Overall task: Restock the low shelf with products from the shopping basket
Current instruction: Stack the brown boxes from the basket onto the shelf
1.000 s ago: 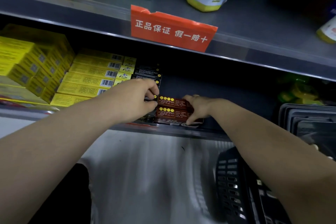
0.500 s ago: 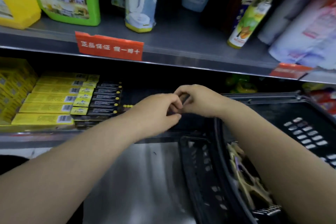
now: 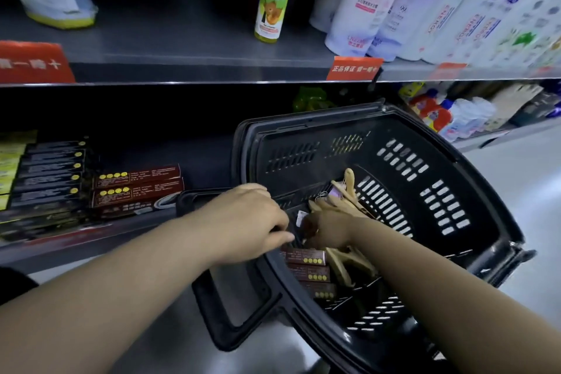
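A: Hands, count and state?
B: Two, bare. Left hand (image 3: 252, 218) over the near rim of the shopping basket (image 3: 403, 130), fingers curled downward; pinching or only curled, cannot tell. Right hand (image 3: 329, 229) just beside it, deeper inside the basket, fingers hidden among the goods; grip not readable.

A: Stock in the basket?
B: Dark red boxes (image 3: 306, 256), three in view, stacked flat just below the two hands, yellow dots on each end. Wooden pieces (image 3: 349, 188), pale, piled beyond and beneath the right hand; number not countable.

A: Stock already on the low shelf (image 3: 206, 161)?
B: Shelved red boxes (image 3: 136, 182), two counted, one on top of the other, left of the left hand, four yellow dots apiece; possibly a third under them, too blurred to confirm. Black cartons (image 3: 51, 170), five counted, farther left, one yellow dot each. Yellow cartons (image 3: 9, 158) at the far left edge, cut off, not countable.

A: Above the hands?
B: Red shelf tags (image 3: 353, 68), three. One yellow-green bottle (image 3: 271, 0), upright. White pouches (image 3: 364, 9) to its right, packed close, count unclear.
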